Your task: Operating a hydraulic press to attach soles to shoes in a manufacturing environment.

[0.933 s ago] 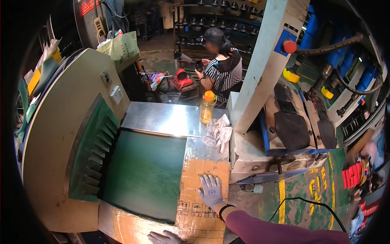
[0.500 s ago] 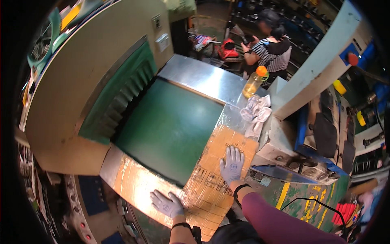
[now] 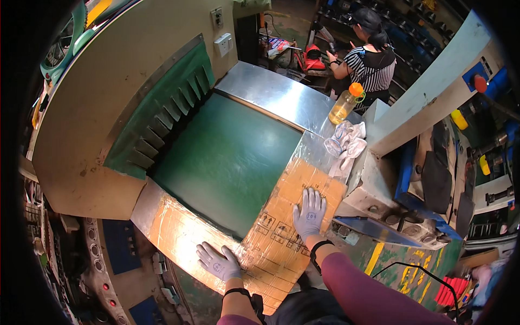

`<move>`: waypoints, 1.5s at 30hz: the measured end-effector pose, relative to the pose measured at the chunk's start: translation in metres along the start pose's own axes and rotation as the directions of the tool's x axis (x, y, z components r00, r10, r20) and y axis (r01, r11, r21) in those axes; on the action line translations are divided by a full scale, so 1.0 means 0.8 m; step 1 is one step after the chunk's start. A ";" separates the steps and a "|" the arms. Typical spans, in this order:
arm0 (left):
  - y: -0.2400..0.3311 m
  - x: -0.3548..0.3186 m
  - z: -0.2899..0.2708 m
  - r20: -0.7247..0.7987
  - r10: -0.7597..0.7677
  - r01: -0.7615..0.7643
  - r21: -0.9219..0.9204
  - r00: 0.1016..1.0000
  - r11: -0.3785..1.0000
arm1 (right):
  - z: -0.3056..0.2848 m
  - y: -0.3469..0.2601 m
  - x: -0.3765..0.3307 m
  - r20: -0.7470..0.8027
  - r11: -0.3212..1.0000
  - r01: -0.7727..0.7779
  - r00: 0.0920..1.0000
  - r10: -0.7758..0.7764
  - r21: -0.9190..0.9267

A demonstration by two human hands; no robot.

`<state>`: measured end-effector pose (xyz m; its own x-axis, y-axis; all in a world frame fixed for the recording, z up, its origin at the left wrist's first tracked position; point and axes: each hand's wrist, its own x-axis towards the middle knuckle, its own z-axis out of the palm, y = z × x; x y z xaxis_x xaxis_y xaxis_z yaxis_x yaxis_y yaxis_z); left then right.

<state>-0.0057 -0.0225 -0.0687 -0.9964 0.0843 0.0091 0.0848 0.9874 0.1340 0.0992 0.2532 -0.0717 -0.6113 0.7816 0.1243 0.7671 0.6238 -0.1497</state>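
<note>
Both my hands wear grey gloves and rest flat on taped cardboard (image 3: 290, 187) that covers the near and right edges of a machine table. My left hand (image 3: 219, 262) lies on the near strip, its fingers spread and nothing in it. On the right strip sits my right hand (image 3: 310, 213), palm down with fingers stretched out, also holding nothing. Between and beyond them lies a green conveyor belt (image 3: 227, 157), with nothing on its visible surface. The belt runs under a slitted green curtain (image 3: 168, 116) in the beige machine housing (image 3: 103, 103).
On the metal rim (image 3: 276, 95) at the far right stand a bottle (image 3: 342, 107) of yellow liquid with an orange cap and crumpled white gloves (image 3: 348, 142). A pale machine column (image 3: 422, 81) rises at right. Beyond the table a person (image 3: 371, 59) in a striped top works.
My hands stay flat on the cardboard; the whole view has shifted slightly. The person at the back has raised their head a little and moved their hands.
</note>
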 end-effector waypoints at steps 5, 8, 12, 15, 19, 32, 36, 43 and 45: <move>-0.003 0.005 0.003 -0.002 0.002 -0.002 0.017 1.000 1.000 | 0.000 -0.006 0.004 0.018 1.000 -0.006 1.000 0.006 0.014; 0.000 0.012 0.003 0.001 0.000 0.000 0.021 1.000 1.000 | 0.002 -0.008 0.010 0.026 1.000 -0.015 1.000 0.015 0.020; 0.020 0.014 -0.011 0.031 0.004 -0.004 -0.006 1.000 1.000 | -0.006 0.004 0.010 -0.014 1.000 -0.028 1.000 0.028 0.010; 0.000 0.009 0.008 -0.095 0.095 -0.099 -0.036 0.991 0.994 | 0.003 0.001 0.006 -0.046 1.000 -0.016 0.999 0.016 -0.005; 0.002 -0.002 -0.002 -0.026 0.031 -0.034 -0.151 0.999 0.988 | 0.002 0.002 -0.003 -0.030 0.999 -0.043 0.999 0.043 -0.003; 0.016 -0.001 -0.038 0.072 0.037 -0.015 -0.284 0.997 0.959 | -0.007 -0.004 0.002 0.009 0.999 -0.035 0.999 0.035 0.016; 0.024 -0.002 -0.054 0.137 0.013 0.012 -0.177 0.990 0.984 | -0.009 -0.001 0.001 -0.003 0.999 -0.040 0.999 0.040 0.027; 0.031 -0.005 -0.061 0.128 0.018 0.008 -0.204 0.992 0.979 | -0.015 0.000 0.000 0.016 0.999 -0.043 0.999 0.042 0.026; 0.032 -0.006 -0.062 0.120 0.032 -0.009 -0.185 0.992 0.983 | -0.014 0.000 0.000 0.022 0.999 -0.044 0.999 0.044 0.028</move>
<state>0.0010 -0.0043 -0.0158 -0.9857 0.1312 -0.1054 0.0921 0.9446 0.3151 0.1010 0.2532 -0.0604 -0.5814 0.8080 0.0956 0.7878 0.5884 -0.1821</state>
